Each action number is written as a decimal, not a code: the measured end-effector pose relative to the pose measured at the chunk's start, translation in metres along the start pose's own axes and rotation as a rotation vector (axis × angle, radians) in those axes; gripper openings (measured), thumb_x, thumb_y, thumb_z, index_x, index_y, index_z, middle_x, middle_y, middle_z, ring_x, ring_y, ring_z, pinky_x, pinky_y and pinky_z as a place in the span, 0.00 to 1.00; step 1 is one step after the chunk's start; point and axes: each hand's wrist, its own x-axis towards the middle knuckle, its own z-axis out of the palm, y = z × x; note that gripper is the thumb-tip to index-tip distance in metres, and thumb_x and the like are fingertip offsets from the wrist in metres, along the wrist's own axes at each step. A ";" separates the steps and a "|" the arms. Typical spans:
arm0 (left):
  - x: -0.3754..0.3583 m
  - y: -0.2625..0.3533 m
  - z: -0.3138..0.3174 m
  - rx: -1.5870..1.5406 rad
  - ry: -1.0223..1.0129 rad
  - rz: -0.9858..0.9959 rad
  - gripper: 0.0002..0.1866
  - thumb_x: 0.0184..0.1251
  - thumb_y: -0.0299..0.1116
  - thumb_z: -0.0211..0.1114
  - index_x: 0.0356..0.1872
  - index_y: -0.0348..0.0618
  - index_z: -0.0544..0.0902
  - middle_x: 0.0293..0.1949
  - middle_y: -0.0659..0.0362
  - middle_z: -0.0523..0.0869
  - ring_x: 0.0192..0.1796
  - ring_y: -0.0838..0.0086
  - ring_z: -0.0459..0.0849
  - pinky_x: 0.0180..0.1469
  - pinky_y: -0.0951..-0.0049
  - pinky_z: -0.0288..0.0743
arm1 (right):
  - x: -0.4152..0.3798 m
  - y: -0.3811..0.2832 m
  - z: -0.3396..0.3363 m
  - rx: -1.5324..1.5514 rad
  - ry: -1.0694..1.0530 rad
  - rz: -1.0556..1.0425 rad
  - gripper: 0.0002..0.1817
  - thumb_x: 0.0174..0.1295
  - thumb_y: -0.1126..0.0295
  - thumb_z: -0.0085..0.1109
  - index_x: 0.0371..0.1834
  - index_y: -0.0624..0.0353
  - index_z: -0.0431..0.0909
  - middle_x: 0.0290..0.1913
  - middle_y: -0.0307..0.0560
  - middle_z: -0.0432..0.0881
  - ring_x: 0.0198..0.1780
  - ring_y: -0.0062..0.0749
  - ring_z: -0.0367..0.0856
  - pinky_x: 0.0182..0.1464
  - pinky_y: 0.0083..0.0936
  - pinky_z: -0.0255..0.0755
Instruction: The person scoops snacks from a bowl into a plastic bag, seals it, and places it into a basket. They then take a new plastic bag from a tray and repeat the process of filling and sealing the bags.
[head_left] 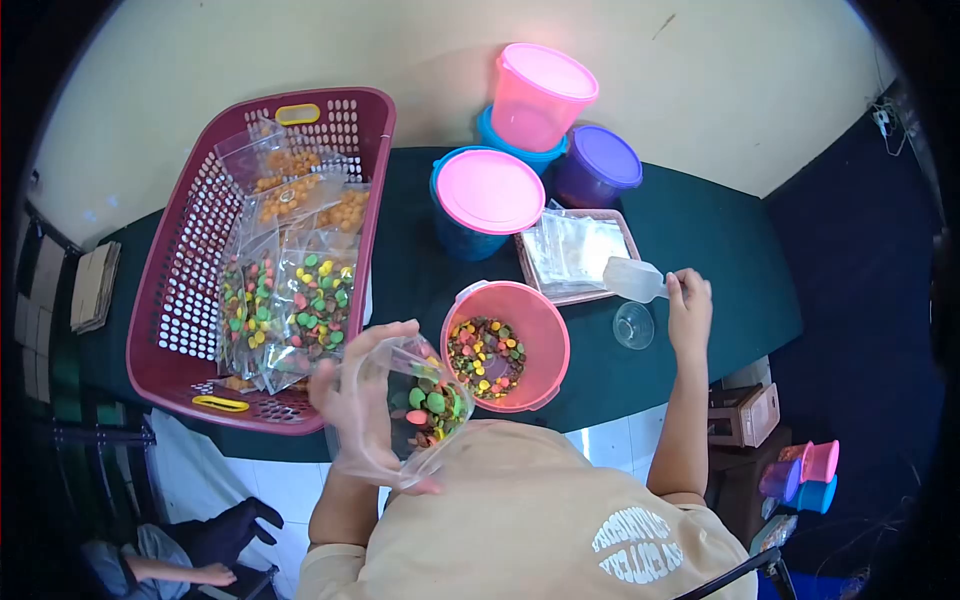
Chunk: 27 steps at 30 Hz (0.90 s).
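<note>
My left hand [368, 385] is closed around a clear plastic bag [425, 440], partly filled with green, red, yellow and brown round snack pieces. Just right of the bag stands a pink tub [545, 350] with more of the same colourful snack pieces [485, 360] at its bottom. My right hand [690, 305] grips the handle of a translucent white scoop [633, 278], held above a small clear cup [633, 326]. Under the scoop's tip is the edge of a tray [630, 235] holding a stack of flat clear bags [575, 250].
At left, a maroon laundry basket [170, 300] holds filled bags [310, 300]. Lidded tubs in pink [545, 95], teal [470, 225] and purple [600, 170] stand at the back. Another person's hand [215, 575] shows at lower left. Small coloured containers [805, 472] sit at right.
</note>
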 end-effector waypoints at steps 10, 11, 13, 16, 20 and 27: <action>-0.005 0.004 0.003 0.119 0.075 -0.145 0.71 0.26 0.50 0.84 0.71 0.62 0.38 0.63 0.41 0.60 0.63 0.48 0.66 0.61 0.50 0.68 | -0.106 0.257 0.134 0.171 -0.289 0.968 0.17 0.61 0.59 0.53 0.49 0.57 0.72 0.39 0.44 0.74 0.36 0.30 0.71 0.28 0.32 0.65; -0.009 0.005 0.003 0.032 0.132 -0.160 0.72 0.23 0.44 0.86 0.71 0.61 0.40 0.62 0.41 0.61 0.63 0.49 0.67 0.61 0.50 0.69 | -0.110 0.249 0.132 0.184 -0.299 1.035 0.17 0.61 0.62 0.54 0.50 0.57 0.71 0.39 0.44 0.74 0.35 0.30 0.71 0.27 0.31 0.64; -0.014 -0.001 -0.002 -0.050 0.204 -0.186 0.72 0.23 0.44 0.86 0.71 0.62 0.39 0.62 0.41 0.61 0.62 0.49 0.67 0.60 0.49 0.69 | -0.110 0.236 0.126 0.260 -0.296 1.092 0.18 0.60 0.62 0.53 0.51 0.56 0.70 0.41 0.44 0.74 0.38 0.31 0.71 0.29 0.32 0.64; -0.016 -0.006 -0.006 0.194 0.124 -0.088 0.71 0.26 0.44 0.85 0.71 0.54 0.39 0.61 0.42 0.62 0.61 0.49 0.68 0.59 0.48 0.70 | -0.104 0.230 0.132 0.340 -0.325 1.107 0.20 0.59 0.61 0.55 0.52 0.55 0.69 0.44 0.44 0.73 0.42 0.33 0.69 0.31 0.35 0.64; -0.017 0.003 -0.005 0.129 0.139 -0.044 0.69 0.29 0.44 0.84 0.71 0.53 0.40 0.61 0.42 0.63 0.60 0.49 0.70 0.59 0.48 0.69 | -0.113 0.264 0.164 0.273 -0.299 1.065 0.23 0.57 0.57 0.58 0.53 0.53 0.69 0.48 0.45 0.72 0.46 0.36 0.69 0.34 0.37 0.65; -0.022 0.028 -0.023 0.327 0.135 0.119 0.67 0.31 0.52 0.82 0.71 0.62 0.41 0.63 0.46 0.62 0.63 0.50 0.67 0.66 0.44 0.58 | -0.082 0.148 0.119 -0.315 -0.006 0.838 0.25 0.53 0.60 0.63 0.54 0.53 0.70 0.56 0.49 0.71 0.57 0.50 0.69 0.56 0.47 0.64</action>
